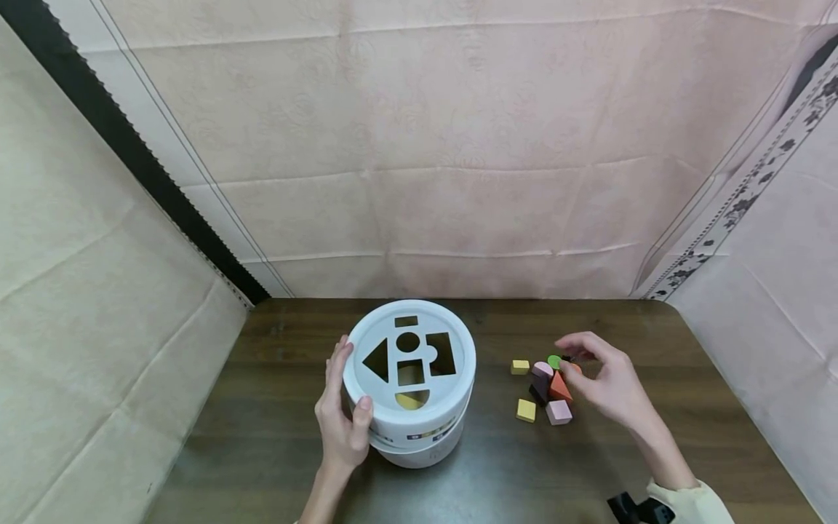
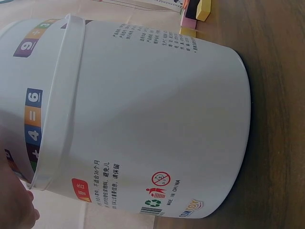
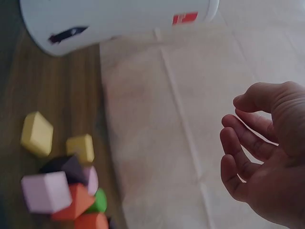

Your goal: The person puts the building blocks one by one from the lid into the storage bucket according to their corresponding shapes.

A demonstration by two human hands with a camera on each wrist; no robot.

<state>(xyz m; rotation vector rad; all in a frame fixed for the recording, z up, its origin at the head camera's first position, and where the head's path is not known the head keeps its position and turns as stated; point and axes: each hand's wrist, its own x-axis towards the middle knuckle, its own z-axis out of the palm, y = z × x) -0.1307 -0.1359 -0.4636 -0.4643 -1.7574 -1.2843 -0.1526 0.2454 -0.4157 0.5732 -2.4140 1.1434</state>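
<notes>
A white shape-sorter bucket (image 1: 422, 457) stands upright on the table, its lid (image 1: 374, 327) cut with several shaped holes. Through the front hole shows something yellow. My left hand (image 1: 343, 422) holds the bucket at the lid's left side, thumb near the front rim and fingers along the edge. In the left wrist view, part of that hand (image 2: 18, 202) is at the lid edge. Over the pile of blocks hovers my right hand (image 1: 609, 382), fingers loosely bent. The right wrist view shows nothing in its grasp. Below it are a red triangular block (image 1: 559, 388) and a green round block (image 1: 553, 361).
Around the pile lie a pink block (image 1: 559, 413), a black block (image 1: 540, 389) and two yellow blocks, one nearer (image 1: 526, 410) and one farther (image 1: 520, 367). Pale cloth walls (image 1: 458, 145) enclose the dark wooden table (image 1: 262, 437) at the back and sides.
</notes>
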